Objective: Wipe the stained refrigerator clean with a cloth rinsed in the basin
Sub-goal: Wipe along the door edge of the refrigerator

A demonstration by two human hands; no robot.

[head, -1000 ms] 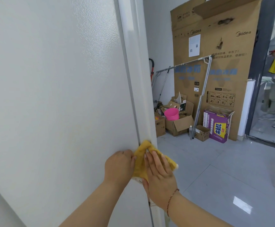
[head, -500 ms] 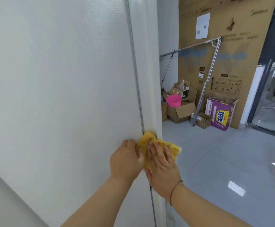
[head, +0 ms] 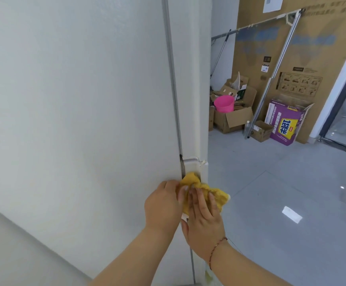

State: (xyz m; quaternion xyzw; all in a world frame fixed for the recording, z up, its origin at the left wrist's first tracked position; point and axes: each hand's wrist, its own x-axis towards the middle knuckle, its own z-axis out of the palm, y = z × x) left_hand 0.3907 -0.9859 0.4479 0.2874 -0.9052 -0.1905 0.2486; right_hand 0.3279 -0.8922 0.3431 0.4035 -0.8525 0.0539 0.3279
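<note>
Head camera view, looking down along one white refrigerator (head: pixel 75 100) that fills the left half of the frame, with a grey seam running down near its right edge. One crumpled yellow cloth (head: pixel 205 193) sits low in the centre of the frame, pressed against the refrigerator's edge just below a white hinge-like bracket (head: pixel 191 165). Two bare hands work it. The left hand (head: pixel 163 205) has its fingers curled around the cloth's left side; the right hand (head: pixel 204 219) lies flat over the cloth with fingers straight and slightly spread, a thin red string bracelet (head: pixel 217 246) on its wrist. At upper right, a tall cardboard sheet (head: pixel 322 48) leans on the wall behind one metal rack (head: pixel 275 65), one pink bucket (head: pixel 224 103) sitting among open brown boxes, and one purple box (head: pixel 285 122). Compared with half a second ago, the bracket has come into sight above the cloth, the hands and cloth sit a little lower on the edge, and the view has tipped downward.
</note>
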